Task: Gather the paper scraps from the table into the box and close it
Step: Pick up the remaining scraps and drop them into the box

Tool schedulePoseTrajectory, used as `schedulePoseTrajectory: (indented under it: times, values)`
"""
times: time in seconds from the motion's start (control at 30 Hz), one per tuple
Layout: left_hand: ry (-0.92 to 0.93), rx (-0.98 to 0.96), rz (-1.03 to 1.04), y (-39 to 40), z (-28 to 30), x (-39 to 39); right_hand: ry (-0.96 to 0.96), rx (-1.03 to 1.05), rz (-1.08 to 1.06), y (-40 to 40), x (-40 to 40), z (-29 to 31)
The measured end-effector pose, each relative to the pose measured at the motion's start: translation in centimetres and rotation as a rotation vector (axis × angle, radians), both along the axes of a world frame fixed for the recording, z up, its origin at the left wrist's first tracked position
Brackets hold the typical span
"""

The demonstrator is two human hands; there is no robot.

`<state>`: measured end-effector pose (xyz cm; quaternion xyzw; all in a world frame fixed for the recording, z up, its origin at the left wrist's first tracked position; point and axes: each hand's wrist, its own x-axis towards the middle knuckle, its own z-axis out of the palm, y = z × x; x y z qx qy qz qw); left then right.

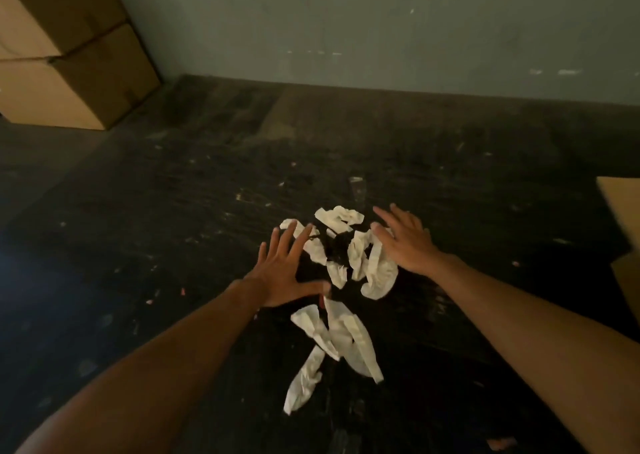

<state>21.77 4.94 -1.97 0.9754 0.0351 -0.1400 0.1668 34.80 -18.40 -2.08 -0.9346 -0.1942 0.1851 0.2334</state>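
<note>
**Both Hands Flanked the Scraps, Box Waited at the Edge**

The left hand (284, 273) and the right hand (405, 242) lay spread, palms down, on either side of the upper cluster of paper scraps (356, 256) on the dark counter (173, 211). Each grip was wide, fingers straight and splayed, holding nothing. The left fingertips touched the nearest white piece; the right palm lay against the crumpled strips beside it. Placed that way, the hands looked set to sweep the pieces inward into one heap, which would suit light, loose paper better than picking scraps one at a time.

A second group of scraps (332, 342) lay nearer the person, below the left thumb and outside the span of both hands. It would likely need its own pass.

Only a corner of a cardboard box (620, 204) showed at the right edge of the view, well apart from the scraps. Whether it was open, or held anything, could not be told. Two stacked cartons (69, 55) stood at the far left against the wall (346, 20), apparently sealed. By this reading, no scrap had visibly reached the box and closing was still ahead.
</note>
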Motion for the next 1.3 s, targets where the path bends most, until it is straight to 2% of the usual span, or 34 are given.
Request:
schedulePoseTrajectory:
  times: [0.13,0.23,0.33,0.5,0.67,0.73,0.87,0.97,1.07,1.2,1.3]
  values:
    - [0.020,0.038,-0.033,1.0,-0.1,7.2,0.150,-0.122,0.069,3.0,3.3,-0.4]
    - [0.086,0.080,-0.123,0.4,-0.9,10.3,0.178,-0.259,0.162,4.4,2.8,-1.3]
    - [0.151,0.078,-0.236,0.1,-1.7,10.8,0.164,-0.273,0.228,3.7,1.3,-1.6]
    - [0.036,0.012,-0.249,1.1,-1.3,7.7,0.124,-0.203,0.296,0.4,-2.5,-1.0]
    - [0.019,-0.012,-0.243,2.1,-1.0,2.3,0.156,0.014,0.207,-2.0,-8.3,-0.3]
    - [0.020,-0.016,-0.222,2.3,-0.9,0.0,0.193,0.038,0.193,-2.9,-10.9,0.2]
    - [-0.053,0.025,-0.307,3.3,-0.9,-3.7,0.080,-0.093,0.242,-3.7,-16.4,0.6]
    - [0.011,0.089,-0.416,3.8,-1.0,-5.0,-0.020,-0.220,0.279,-3.0,-21.0,0.4]
    - [0.088,0.137,-0.525,3.2,-1.3,-5.5,-0.003,-0.268,0.235,-1.1,-24.2,-0.8]
    - [0.150,0.166,-0.537,1.6,-2.1,-5.7,-0.043,-0.294,0.078,1.4,-23.3,-1.9]
    - [0.152,0.142,-0.489,0.9,-2.5,-6.0,-0.115,-0.344,0.055,1.6,-20.8,-1.6]
